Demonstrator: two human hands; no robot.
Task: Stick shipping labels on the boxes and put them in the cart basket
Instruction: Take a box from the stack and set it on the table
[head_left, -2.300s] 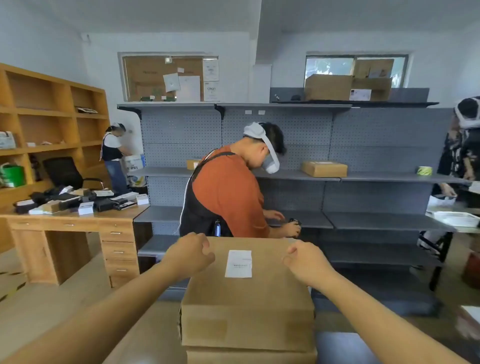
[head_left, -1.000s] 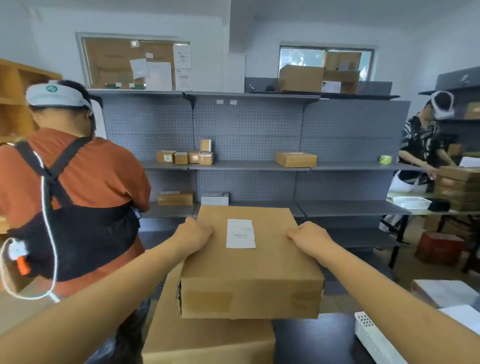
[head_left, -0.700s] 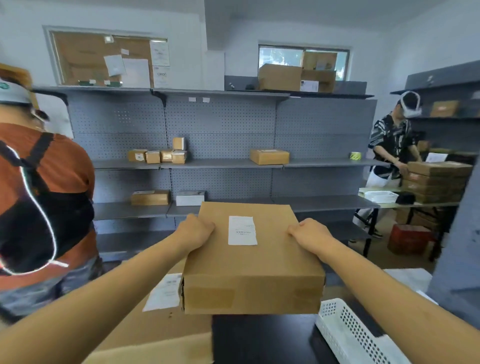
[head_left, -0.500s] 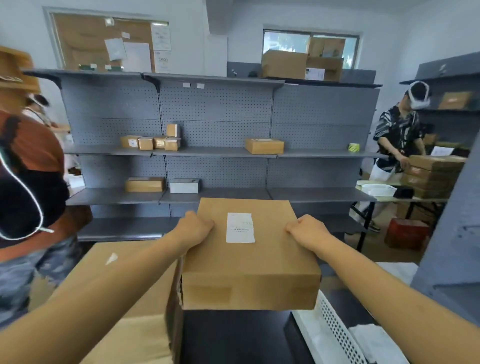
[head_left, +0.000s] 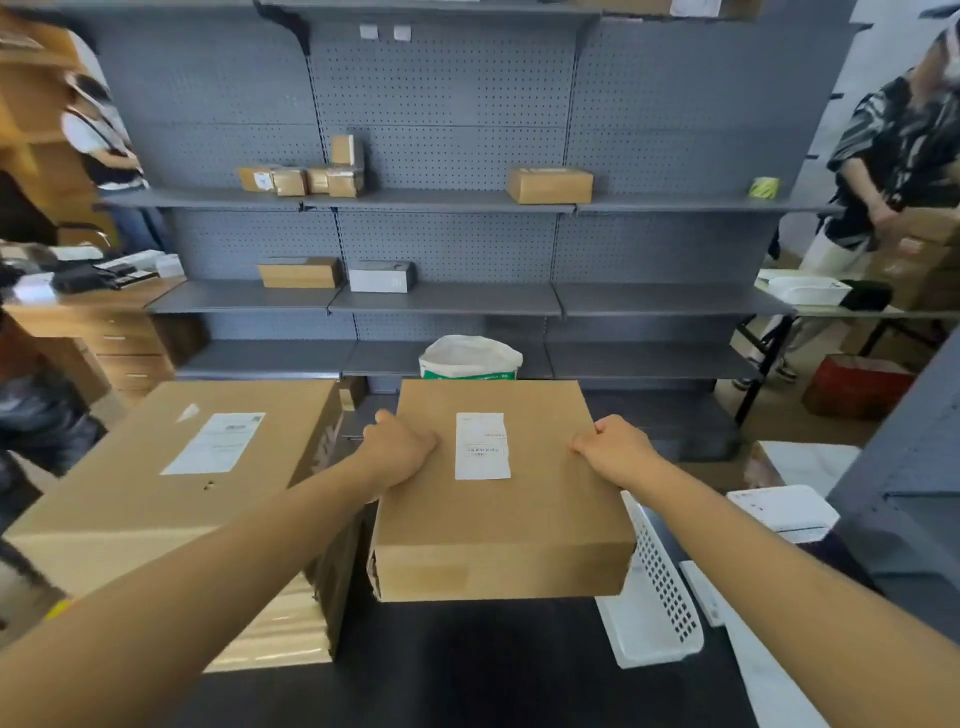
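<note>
The labelled cardboard box (head_left: 498, 499) rides level above the dark table (head_left: 467, 670), its shipping label (head_left: 482, 446) facing up, probably so the label stays readable while it's carried toward a basket. Left hand (head_left: 397, 449) and right hand (head_left: 615, 451) clamp its far corners, fingers curled over the edges. A white perforated basket (head_left: 654, 587) sits just right, a bigger labelled carton (head_left: 171, 483) left, grey shelving (head_left: 447, 299) beyond.

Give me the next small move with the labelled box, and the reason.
Probably lower the box onto the dark surface below it. Both the left hand and right hand grip its sides, its label is on, and no cart basket shows.
</note>
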